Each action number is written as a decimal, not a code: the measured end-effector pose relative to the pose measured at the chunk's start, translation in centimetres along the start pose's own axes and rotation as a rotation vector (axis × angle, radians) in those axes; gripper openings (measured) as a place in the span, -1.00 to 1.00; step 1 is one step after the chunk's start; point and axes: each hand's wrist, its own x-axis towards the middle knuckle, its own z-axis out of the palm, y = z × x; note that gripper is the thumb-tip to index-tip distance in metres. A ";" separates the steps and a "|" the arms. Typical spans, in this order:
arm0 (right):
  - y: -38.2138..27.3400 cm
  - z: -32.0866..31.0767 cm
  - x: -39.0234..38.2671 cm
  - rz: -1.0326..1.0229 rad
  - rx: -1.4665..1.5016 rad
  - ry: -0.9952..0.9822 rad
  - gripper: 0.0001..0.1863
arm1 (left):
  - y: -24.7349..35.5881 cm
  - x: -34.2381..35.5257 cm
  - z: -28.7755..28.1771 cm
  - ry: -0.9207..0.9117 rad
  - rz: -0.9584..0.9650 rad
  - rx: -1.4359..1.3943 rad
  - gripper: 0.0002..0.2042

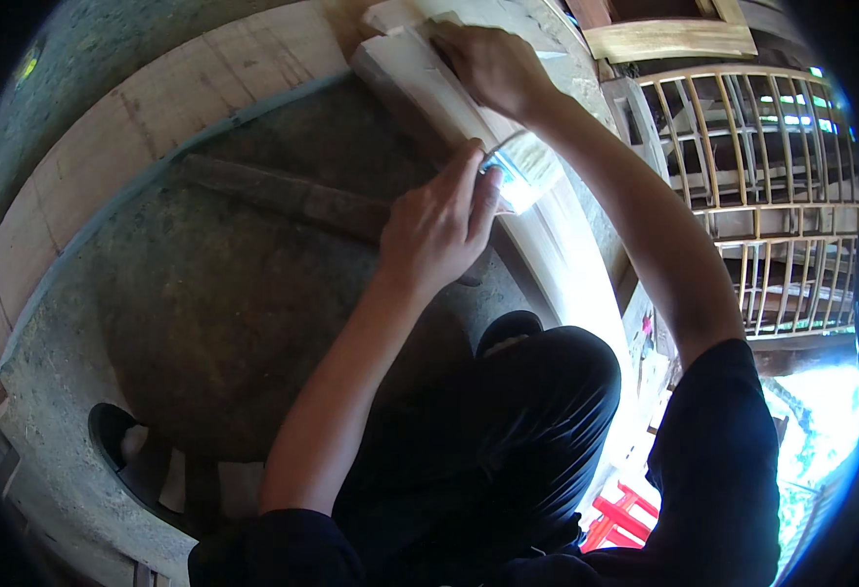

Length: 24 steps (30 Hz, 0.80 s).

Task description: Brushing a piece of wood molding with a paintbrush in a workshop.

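Note:
A long pale wooden beam [576, 264] runs from the top middle down past my right knee. My left hand [436, 220] is closed on a whitish, shiny rounded container [530, 168] with a blue-green patch, held over the beam; glare hides its details. Farther up, my right hand [501, 70] is bent down over the beam's far end, its fingers curled. What those fingers hold, if anything, is hidden. Beside that end, a pale block-like wooden piece [392, 16] is partly in view.
A wide wooden plank [156, 112] arcs along the upper left. A dark narrow wooden piece [283, 191] lies on the grey concrete floor [195, 323]. Slatted wooden frames [762, 210] stand at the right, with a red stool [620, 519] below them.

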 end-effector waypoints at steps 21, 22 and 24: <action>-0.2 -0.9 2.8 0.130 -0.103 -0.195 -0.74 | -0.3 0.4 0.8 0.065 0.037 -0.008 -0.71; -1.5 -1.1 3.3 0.195 -0.107 -0.192 -0.72 | -0.5 0.2 0.7 0.081 0.048 0.028 -0.71; -2.1 -1.0 1.6 0.178 -0.035 -0.136 -0.72 | -0.4 -0.2 0.7 0.059 0.023 0.028 -0.71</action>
